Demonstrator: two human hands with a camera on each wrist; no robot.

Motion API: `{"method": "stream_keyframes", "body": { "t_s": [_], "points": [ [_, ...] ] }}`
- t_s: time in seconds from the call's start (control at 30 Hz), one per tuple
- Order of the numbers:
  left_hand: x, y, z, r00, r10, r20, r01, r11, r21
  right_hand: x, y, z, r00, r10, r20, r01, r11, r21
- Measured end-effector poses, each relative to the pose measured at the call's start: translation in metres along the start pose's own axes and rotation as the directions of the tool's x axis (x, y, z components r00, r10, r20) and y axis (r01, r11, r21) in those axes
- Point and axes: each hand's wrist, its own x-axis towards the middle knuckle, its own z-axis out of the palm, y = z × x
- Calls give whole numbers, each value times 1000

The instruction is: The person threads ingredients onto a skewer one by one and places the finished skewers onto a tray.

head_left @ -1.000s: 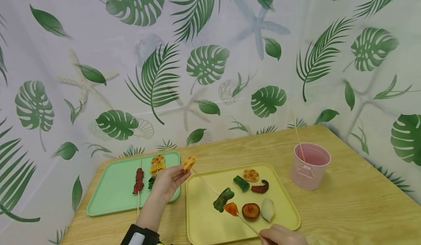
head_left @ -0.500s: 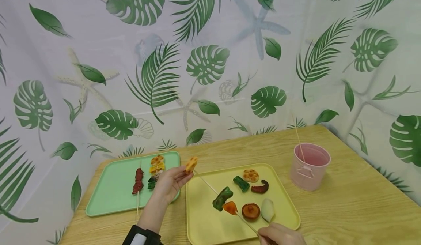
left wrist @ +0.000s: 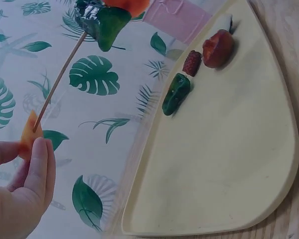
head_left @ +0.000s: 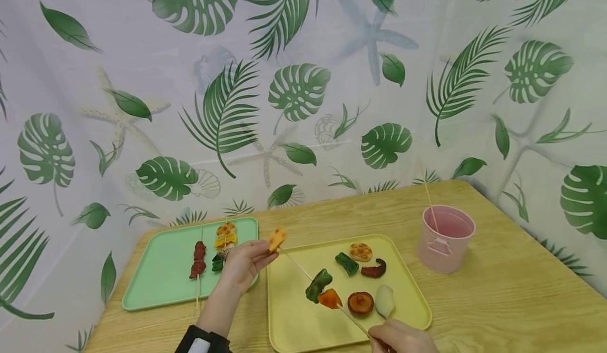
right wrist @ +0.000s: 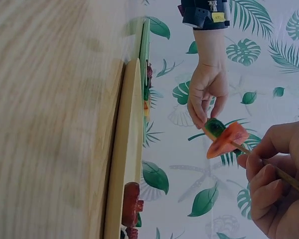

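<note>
In the head view my left hand [head_left: 243,266] pinches a browned yellow slice [head_left: 277,238] between thumb and fingers, above the yellow tray's left edge. My right hand [head_left: 403,337] grips a thin wooden skewer [head_left: 354,320] near its lower end. Threaded on the skewer are a glossy green pepper piece [head_left: 319,285] and, nearer my right hand, an orange piece [head_left: 330,298]. The left wrist view has the skewer's tip right at the face of the slice [left wrist: 32,130]. Both hands hold their things up over the tray.
On the yellow tray [head_left: 294,321] lie a mushroom cap [head_left: 361,304], a pale piece [head_left: 384,301], a green piece [head_left: 347,263], a browned slice [head_left: 361,252] and a dark curled piece [head_left: 374,268]. A green tray [head_left: 156,279] bears loaded skewers. A pink bucket [head_left: 446,247] holds a stick.
The slice in my left hand has shifted slightly right and turned a little. The skewer with its pieces has moved slightly left, toward the slice. The trays' contents stay put.
</note>
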Motion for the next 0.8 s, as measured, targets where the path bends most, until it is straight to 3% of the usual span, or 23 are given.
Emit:
{"method": "stream_keyframes", "body": {
  "t_s": [0.23,0.57,0.8],
  "points": [
    [-3,-2,2,997,48,-59,-44,996,74,2,-3,3,992,-118,-47,115,992,-55],
    [-9,2,2,994,79,-71,-65,983,174,2,-5,10,979,-144,-145,142,990,-24],
    [-14,5,3,993,105,-62,-89,971,222,0,-5,12,980,-137,-142,137,990,-10]
  ]
}}
